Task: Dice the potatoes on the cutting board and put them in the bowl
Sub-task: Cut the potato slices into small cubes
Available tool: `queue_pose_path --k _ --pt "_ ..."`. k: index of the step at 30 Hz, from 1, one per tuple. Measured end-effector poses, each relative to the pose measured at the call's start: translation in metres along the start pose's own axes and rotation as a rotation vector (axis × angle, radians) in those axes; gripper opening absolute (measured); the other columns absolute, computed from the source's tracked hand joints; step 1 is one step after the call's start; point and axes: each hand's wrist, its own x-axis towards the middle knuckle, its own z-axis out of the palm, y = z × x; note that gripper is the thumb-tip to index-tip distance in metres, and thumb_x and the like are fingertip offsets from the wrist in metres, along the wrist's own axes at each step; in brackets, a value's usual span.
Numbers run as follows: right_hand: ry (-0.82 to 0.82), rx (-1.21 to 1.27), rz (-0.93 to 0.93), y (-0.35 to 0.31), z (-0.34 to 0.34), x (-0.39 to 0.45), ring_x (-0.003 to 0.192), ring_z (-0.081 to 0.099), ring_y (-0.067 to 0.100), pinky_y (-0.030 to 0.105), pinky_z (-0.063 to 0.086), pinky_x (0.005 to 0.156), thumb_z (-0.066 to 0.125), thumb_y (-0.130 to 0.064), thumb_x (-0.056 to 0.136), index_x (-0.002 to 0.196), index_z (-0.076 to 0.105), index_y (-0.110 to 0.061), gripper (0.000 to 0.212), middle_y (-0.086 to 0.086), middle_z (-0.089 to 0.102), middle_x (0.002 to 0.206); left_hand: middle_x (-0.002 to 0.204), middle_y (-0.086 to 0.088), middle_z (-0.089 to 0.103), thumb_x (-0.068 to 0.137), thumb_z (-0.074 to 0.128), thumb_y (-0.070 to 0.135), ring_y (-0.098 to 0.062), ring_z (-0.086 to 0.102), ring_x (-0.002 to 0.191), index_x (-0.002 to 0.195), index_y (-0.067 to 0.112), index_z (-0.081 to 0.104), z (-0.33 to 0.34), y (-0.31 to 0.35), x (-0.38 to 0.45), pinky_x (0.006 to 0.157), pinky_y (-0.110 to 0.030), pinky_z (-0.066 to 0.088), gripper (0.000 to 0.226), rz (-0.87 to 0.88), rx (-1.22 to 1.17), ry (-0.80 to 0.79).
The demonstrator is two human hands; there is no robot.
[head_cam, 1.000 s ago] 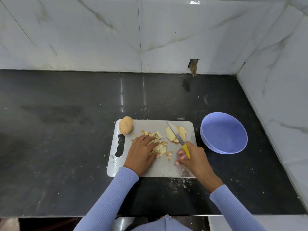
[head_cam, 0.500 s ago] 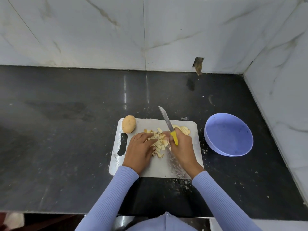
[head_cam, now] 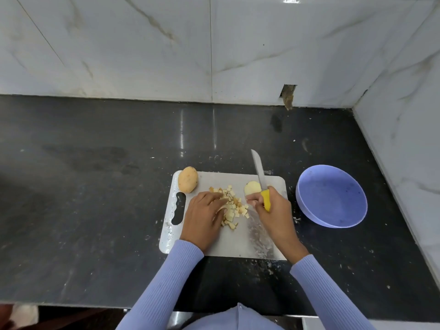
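1. Right hand (head_cam: 273, 208): clenched round the yellow handle of the knife (head_cam: 260, 179), blade pointing away from the person and lifted clear of the cutting board (head_cam: 226, 244), apparently so the fingers can reach the food.
2. Left hand (head_cam: 202, 215): fingers fairly straight, resting against the diced potato (head_cam: 232, 208), seemingly to gather the heap.
3. Potato slices (head_cam: 252, 188): just beyond the right grip's fingertips, beside the blade.
4. Whole potato (head_cam: 188, 179): uncut, beyond the left hand at the board's far corner.
5. Bowl (head_cam: 332, 196): on the tabletop, right of the knife grip, no potato in it.
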Motion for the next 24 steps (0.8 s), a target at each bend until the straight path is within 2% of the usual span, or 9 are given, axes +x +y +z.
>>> queue_pose_path --k 2,6,9,12,15,18,20,24 --pt "0.040 -0.006 0.059 0.007 -0.007 -0.009 0.078 0.058 -0.006 -0.004 0.039 0.069 0.062 -0.009 0.091 0.092 0.063 -0.011 0.003 -0.012 0.065 0.087 0.108 -0.001 0.068 0.085 0.061 0.022 -0.023 0.059 0.099 0.104 0.016 0.071 0.004 0.005 0.006 0.084 -0.035 0.047 0.023 0.019 -0.025 -0.023" --pt "0.073 -0.002 0.151 0.017 -0.012 -0.020 0.080 0.058 -0.001 -0.001 0.041 0.067 0.064 -0.011 0.089 0.095 0.064 -0.009 0.007 -0.004 0.066 0.092 0.116 -0.005 0.066 0.080 0.071 0.022 -0.028 0.059 0.102 0.108 0.013 0.070 0.015 0.019 0.027 0.085 -0.038 0.045 0.030 0.075 -0.011 -0.117" --pt "0.108 0.001 0.182 0.021 -0.012 -0.023 0.078 0.058 0.000 -0.001 0.041 0.065 0.064 -0.010 0.089 0.093 0.062 -0.008 0.004 0.000 0.066 0.090 0.129 -0.007 0.059 0.079 0.073 0.026 -0.030 0.055 0.114 0.119 0.012 0.064 0.021 0.031 0.047 0.097 -0.039 0.038 0.043 0.067 -0.003 -0.217" --pt "0.141 -0.003 0.203 0.024 -0.015 -0.025 0.078 0.059 0.004 0.000 0.042 0.065 0.064 -0.010 0.090 0.094 0.062 -0.006 0.006 0.003 0.067 0.090 0.142 -0.002 0.047 0.081 0.070 0.039 -0.023 0.045 0.125 0.135 0.019 0.051 0.028 0.040 0.066 0.106 -0.032 0.027 0.060 0.033 0.036 -0.323" --pt "0.158 -0.014 0.218 0.027 -0.017 -0.028 0.080 0.061 0.008 0.001 0.042 0.064 0.064 -0.011 0.089 0.091 0.060 -0.008 0.005 0.004 0.068 0.092 0.136 0.000 0.052 0.077 0.072 0.044 -0.022 0.051 0.117 0.137 0.022 0.047 0.032 0.046 0.077 0.099 -0.029 0.034 0.069 0.053 0.117 -0.356" --pt "0.170 -0.008 0.224 0.028 -0.021 -0.031 0.084 0.064 0.012 0.005 0.042 0.069 0.065 -0.011 0.089 0.086 0.057 -0.011 0.009 0.003 0.069 0.094 0.127 -0.002 0.052 0.069 0.079 0.043 -0.023 0.052 0.111 0.134 0.022 0.049 0.036 0.045 0.080 0.092 -0.031 0.043 0.075 -0.006 0.065 -0.373" --pt "0.179 -0.002 0.234 0.028 -0.023 -0.033 0.085 0.064 0.010 0.003 0.041 0.072 0.065 -0.009 0.088 0.084 0.056 -0.011 0.010 0.001 0.070 0.094 0.123 -0.002 0.048 0.065 0.082 0.041 -0.021 0.050 0.108 0.129 0.022 0.053 0.038 0.044 0.081 0.089 -0.029 0.045 0.072 -0.046 0.002 -0.383" --pt "0.194 0.005 0.245 0.026 -0.027 -0.038 0.080 0.062 0.003 -0.002 0.041 0.067 0.066 -0.006 0.086 0.076 0.051 -0.018 0.022 -0.001 0.070 0.092 0.118 0.000 0.047 0.061 0.086 0.035 -0.020 0.051 0.104 0.119 0.021 0.060 0.039 0.043 0.081 0.085 -0.026 0.046 0.065 -0.052 -0.068 -0.374"
